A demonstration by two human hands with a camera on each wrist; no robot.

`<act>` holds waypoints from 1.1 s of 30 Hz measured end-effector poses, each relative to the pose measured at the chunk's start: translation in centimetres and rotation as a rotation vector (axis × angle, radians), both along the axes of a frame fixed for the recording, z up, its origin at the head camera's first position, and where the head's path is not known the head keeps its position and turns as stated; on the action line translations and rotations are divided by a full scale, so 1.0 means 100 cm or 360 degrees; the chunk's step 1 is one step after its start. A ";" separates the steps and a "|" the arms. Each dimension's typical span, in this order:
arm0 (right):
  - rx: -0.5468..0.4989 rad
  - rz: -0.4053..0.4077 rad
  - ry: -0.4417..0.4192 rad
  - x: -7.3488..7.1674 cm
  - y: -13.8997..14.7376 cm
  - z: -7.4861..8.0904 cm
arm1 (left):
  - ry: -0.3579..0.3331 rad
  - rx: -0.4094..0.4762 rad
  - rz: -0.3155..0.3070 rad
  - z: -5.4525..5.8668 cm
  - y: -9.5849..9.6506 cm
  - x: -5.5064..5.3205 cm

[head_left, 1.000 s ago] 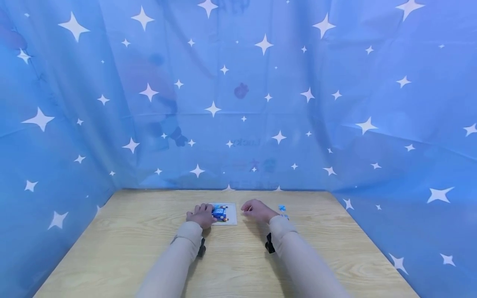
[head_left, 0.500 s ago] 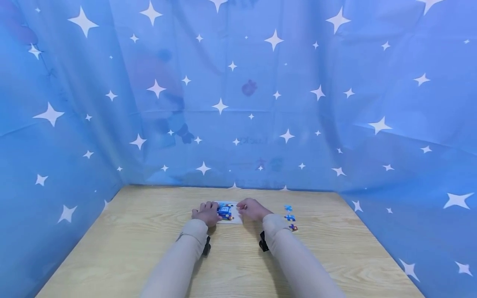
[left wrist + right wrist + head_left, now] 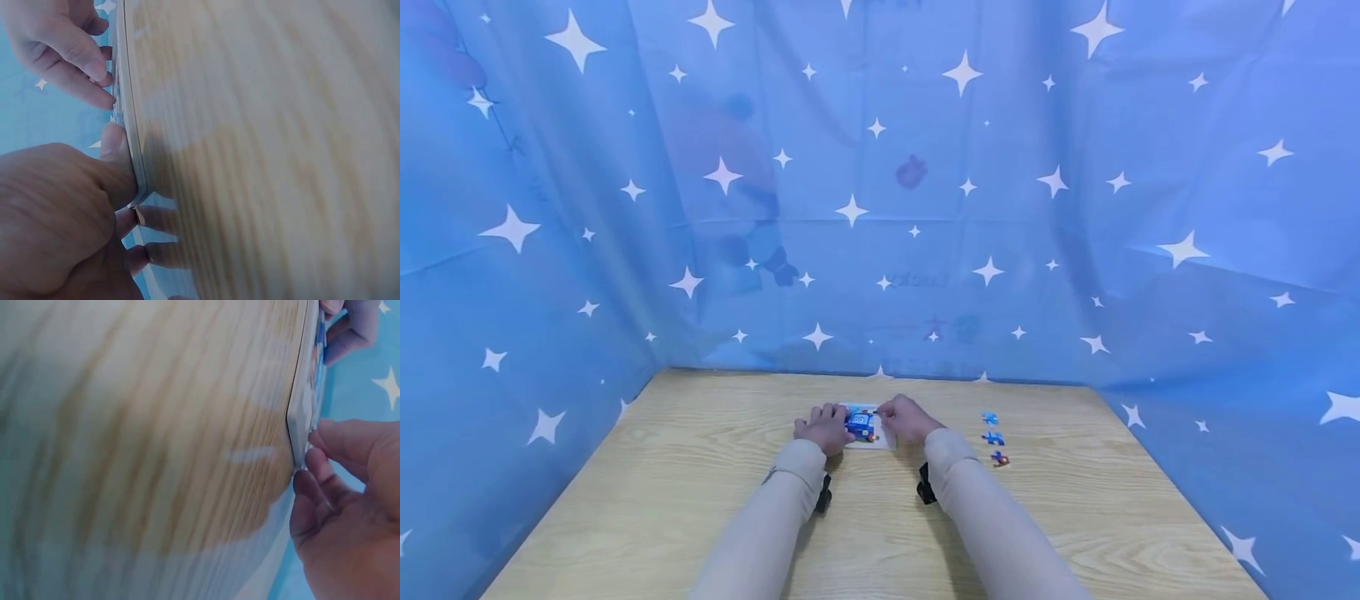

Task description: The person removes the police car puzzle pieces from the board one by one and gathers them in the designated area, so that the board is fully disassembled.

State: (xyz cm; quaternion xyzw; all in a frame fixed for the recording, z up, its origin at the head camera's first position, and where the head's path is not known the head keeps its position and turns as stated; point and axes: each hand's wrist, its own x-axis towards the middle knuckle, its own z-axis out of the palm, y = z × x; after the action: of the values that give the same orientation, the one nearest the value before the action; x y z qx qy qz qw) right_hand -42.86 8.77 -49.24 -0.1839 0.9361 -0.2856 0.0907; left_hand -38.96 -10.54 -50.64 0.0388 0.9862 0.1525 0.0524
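A flat jigsaw board (image 3: 886,442) with a pale tray and a blue cartoon vehicle picture (image 3: 860,423) lies near the table's far side. My left hand (image 3: 825,428) grips its left end, thumb (image 3: 114,140) at the near edge and fingers around the left side. Over the board's right part, my right hand (image 3: 908,418) pinches a small jigsaw piece, mostly hidden by the fingers. In the right wrist view its thumb and fingertips sit right at the surface of the board (image 3: 301,415).
Several inches right of the board, three loose jigsaw pieces lie in a column: a light blue one (image 3: 990,418), a blue one (image 3: 993,437) and a red-orange one (image 3: 1000,458). A blue star-patterned curtain (image 3: 880,208) stands behind the wooden table (image 3: 880,533).
My right hand has moved left with the jigsaw piece, from beside the board to over its right part. The left hand keeps its place on the board; the head view has shifted slightly.
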 end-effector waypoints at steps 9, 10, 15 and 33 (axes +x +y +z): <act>0.0016 -0.0034 0.0088 -0.007 -0.011 -0.003 | -0.0013 -0.0005 0.0002 -0.007 0.001 -0.001; 0.0014 -0.0053 0.0091 -0.007 -0.012 -0.003 | -0.0020 -0.0005 0.0001 -0.006 0.001 0.000; -0.0058 -0.0138 0.0112 -0.012 -0.015 -0.003 | -0.0028 -0.0023 0.0008 -0.005 0.002 -0.002; -0.0103 -0.0076 0.0163 -0.024 -0.022 -0.009 | -0.0009 -0.0006 0.0002 -0.002 0.003 -0.001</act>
State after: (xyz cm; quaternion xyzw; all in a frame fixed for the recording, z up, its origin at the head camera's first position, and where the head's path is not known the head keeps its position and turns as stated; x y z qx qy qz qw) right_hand -45.26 6.62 -50.15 -0.1788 0.9339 -0.3081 0.0299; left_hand -39.05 -10.21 -50.89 0.0376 0.9863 0.1506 0.0550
